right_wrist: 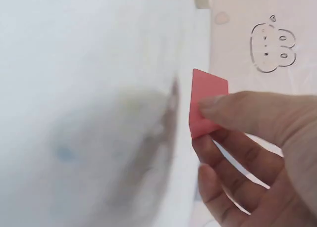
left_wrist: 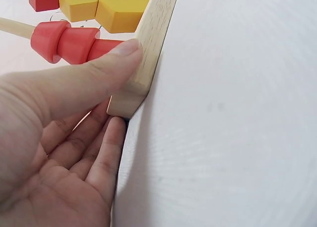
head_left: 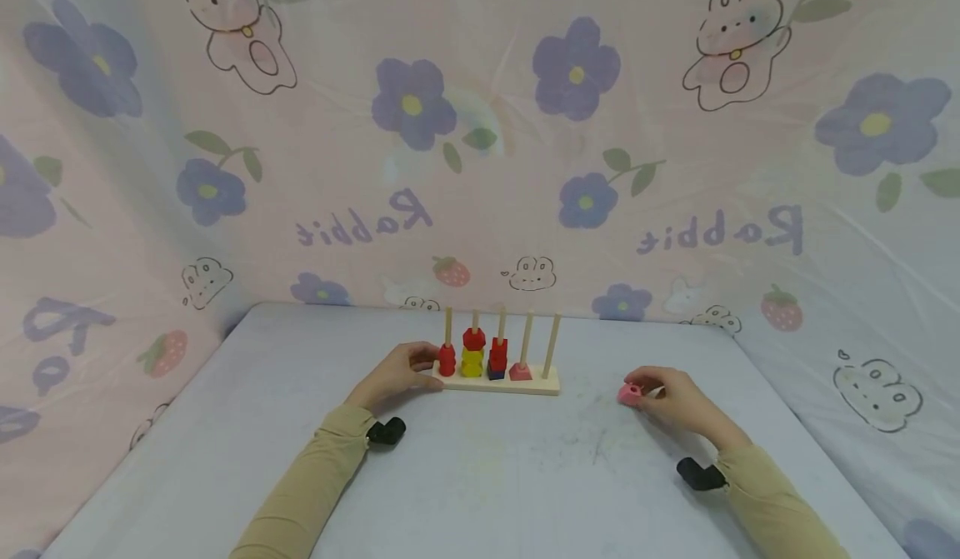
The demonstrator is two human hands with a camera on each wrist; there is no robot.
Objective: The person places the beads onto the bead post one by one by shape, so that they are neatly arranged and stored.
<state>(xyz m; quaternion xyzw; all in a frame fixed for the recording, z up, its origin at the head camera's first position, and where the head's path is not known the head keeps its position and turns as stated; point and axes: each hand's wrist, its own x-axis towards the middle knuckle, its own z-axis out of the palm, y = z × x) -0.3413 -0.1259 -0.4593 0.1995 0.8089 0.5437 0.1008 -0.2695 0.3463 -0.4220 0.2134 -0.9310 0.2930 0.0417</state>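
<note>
A wooden peg stand (head_left: 498, 382) with upright pegs stands on the table. Its left end is held by my left hand (head_left: 400, 371), the thumb (left_wrist: 111, 64) over the edge of the base and the fingers at its end. Red rounded beads (head_left: 447, 361) sit on the leftmost peg. Yellow blocks (head_left: 472, 363) with a red block (head_left: 474, 339) on top fill the second. The third carries red blocks (head_left: 498, 351) over a dark blue one, the fourth a pink block (head_left: 520, 371). To the right of the stand, my right hand (head_left: 672, 401) pinches another pink block (right_wrist: 205, 101) between thumb and fingers.
The rightmost peg (head_left: 551, 346) is bare. A white cloth covers the table (head_left: 525, 476), with grey marks to the front right of the stand. A printed curtain (head_left: 495, 167) with flowers and rabbits hangs behind and at both sides.
</note>
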